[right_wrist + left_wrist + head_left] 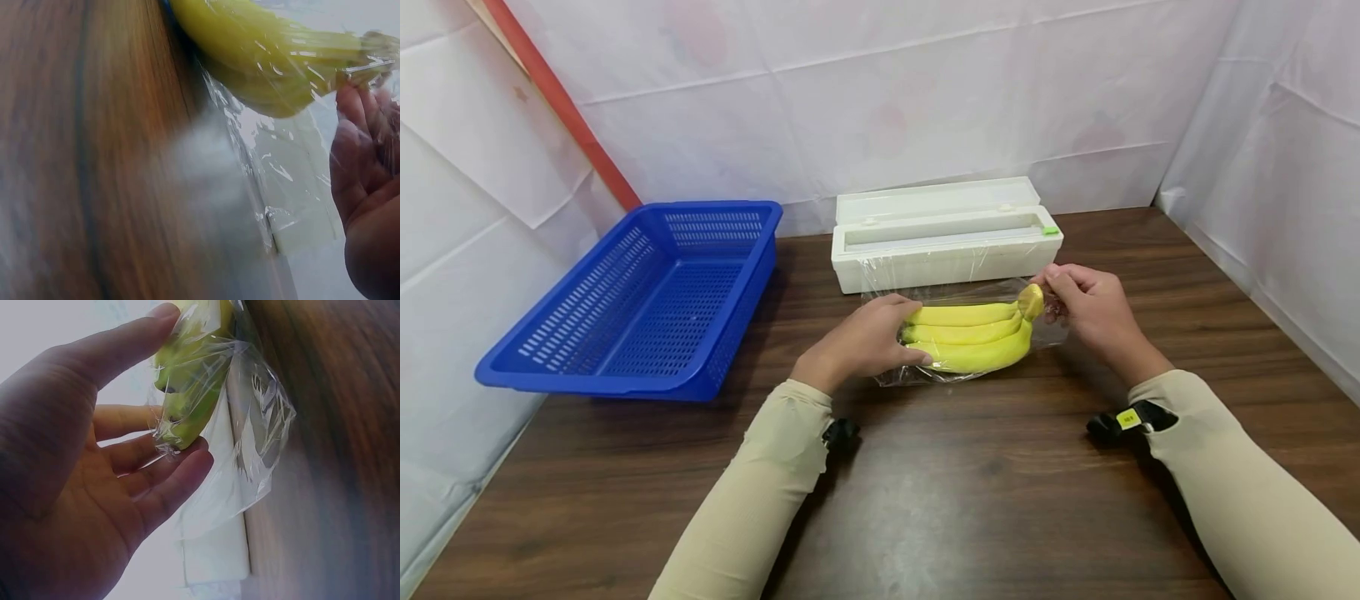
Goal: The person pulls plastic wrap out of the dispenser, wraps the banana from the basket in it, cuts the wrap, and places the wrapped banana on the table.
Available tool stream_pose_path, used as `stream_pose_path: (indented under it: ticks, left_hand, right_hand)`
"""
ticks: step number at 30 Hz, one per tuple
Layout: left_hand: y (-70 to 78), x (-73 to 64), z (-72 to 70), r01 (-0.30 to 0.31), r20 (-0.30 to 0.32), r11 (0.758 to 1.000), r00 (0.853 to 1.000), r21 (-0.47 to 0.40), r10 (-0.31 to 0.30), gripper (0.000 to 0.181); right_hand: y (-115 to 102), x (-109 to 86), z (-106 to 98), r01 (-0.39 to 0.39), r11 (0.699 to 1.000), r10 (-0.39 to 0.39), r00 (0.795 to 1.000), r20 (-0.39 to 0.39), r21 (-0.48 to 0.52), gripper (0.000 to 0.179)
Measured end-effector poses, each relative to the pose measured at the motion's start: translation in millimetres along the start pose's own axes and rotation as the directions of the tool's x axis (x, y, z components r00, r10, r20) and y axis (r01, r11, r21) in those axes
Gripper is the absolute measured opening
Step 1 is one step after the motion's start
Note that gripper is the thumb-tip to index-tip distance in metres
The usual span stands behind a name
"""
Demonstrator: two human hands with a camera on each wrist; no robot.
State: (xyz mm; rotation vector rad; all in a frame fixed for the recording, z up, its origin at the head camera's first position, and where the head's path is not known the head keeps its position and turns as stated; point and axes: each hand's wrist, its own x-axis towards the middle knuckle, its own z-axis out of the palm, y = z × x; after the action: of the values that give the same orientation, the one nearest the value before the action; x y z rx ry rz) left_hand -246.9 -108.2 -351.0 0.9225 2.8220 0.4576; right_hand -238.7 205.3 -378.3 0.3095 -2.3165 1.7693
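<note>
A bunch of yellow bananas (972, 335) lies on the table, covered in clear cling film (265, 422). My left hand (871, 337) holds the tip end of the bunch, thumb on the near side and fingers on the far side. At the stem end, my right hand (1097, 310) pinches the film between thumb and fingers. In the right wrist view the film stretches over the banana stem (375, 53) toward my fingertips (351, 107). Loose film spreads past the banana tips in the left wrist view.
Behind the bananas stands a white cling film box (925, 272), lid raised, with film hanging over its front. A blue perforated basket (587, 385) sits at the left. The brown wooden table (970, 500) meets white cloth walls (880, 108) at the back and sides.
</note>
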Motion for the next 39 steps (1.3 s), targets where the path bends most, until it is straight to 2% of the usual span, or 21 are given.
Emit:
stream_pose_path:
  ticks: [2, 5, 7, 10, 12, 15, 19, 22, 27, 30, 35, 39]
  left_hand:
    - [-0.1, -0.1, 0.0, 0.000, 0.003, 1.000, 1.000, -0.001, 0.000, 0.084]
    - [0.1, -0.3, -0.3, -0.002, 0.003, 1.000, 1.000, -0.003, 0.002, 0.083]
    - [-0.3, -0.3, -0.3, -0.006, 0.002, 1.000, 1.000, 0.000, 0.006, 0.082]
    - [-0.7, -0.2, -0.2, -0.012, -0.002, 1.000, 1.000, 0.005, 0.012, 0.080]
    - [-0.8, 0.2, -0.3, -0.012, -0.001, 1.000, 1.000, 0.007, 0.012, 0.079]
    - [-0.4, -0.1, -0.9, 0.000, 0.006, 1.000, 1.000, 0.007, 0.000, 0.081]
    - [0.2, -0.7, -1.7, 0.011, 0.016, 1.000, 1.000, 0.006, -0.011, 0.083]
    - [0.3, -0.9, -1.8, 0.010, 0.022, 1.000, 1.000, 0.005, -0.010, 0.083]
    - [-0.2, -0.5, -1.4, 0.014, 0.028, 1.000, 0.999, 0.006, -0.014, 0.084]
    - [-0.6, -0.2, -1.3, 0.013, 0.025, 1.000, 1.000, 0.006, -0.013, 0.084]
    - [-0.8, -0.2, -1.2, 0.012, 0.028, 1.000, 1.000, 0.004, -0.013, 0.084]
    - [-0.3, -0.7, -1.4, 0.012, 0.030, 1.000, 0.999, 0.004, -0.012, 0.084]
  right_hand:
    - [-0.3, 0.0, -4.1, 0.034, 0.998, -0.037, 0.997, 0.062, 0.056, 0.041]
    - [-0.5, -0.6, -11.4, 0.081, 0.989, -0.102, 0.981, 0.164, 0.127, 0.032]
    - [-0.4, -1.6, -16.0, 0.113, 0.987, -0.137, 0.965, 0.225, 0.114, 0.027]
    - [0.1, -2.9, -20.8, 0.135, 0.990, -0.144, 0.950, 0.277, 0.050, 0.030]
    - [0.4, -3.3, -22.6, 0.145, 0.989, -0.138, 0.947, 0.290, -0.003, 0.032]
    - [1.2, -3.1, -23.5, 0.139, 0.989, -0.122, 0.953, 0.277, -0.043, 0.030]
    - [4.3, -2.7, -24.2, 0.120, 0.992, -0.106, 0.961, 0.254, -0.041, 0.022]
    - [7.1, -1.6, -25.1, 0.115, 0.993, -0.105, 0.958, 0.268, -0.021, 0.020]
    - [11.5, 0.7, -26.3, 0.057, 0.994, -0.085, 0.945, 0.315, 0.097, 0.020]
    - [13.5, 1.7, -26.6, 0.009, 0.975, -0.088, 0.933, 0.348, 0.222, 0.024]
    - [15.7, 3.4, -26.2, 0.006, 0.918, -0.180, 0.898, 0.402, 0.397, 0.039]
    - [15.5, 3.8, -26.4, 0.032, 0.899, -0.237, 0.874, 0.424, 0.436, 0.044]
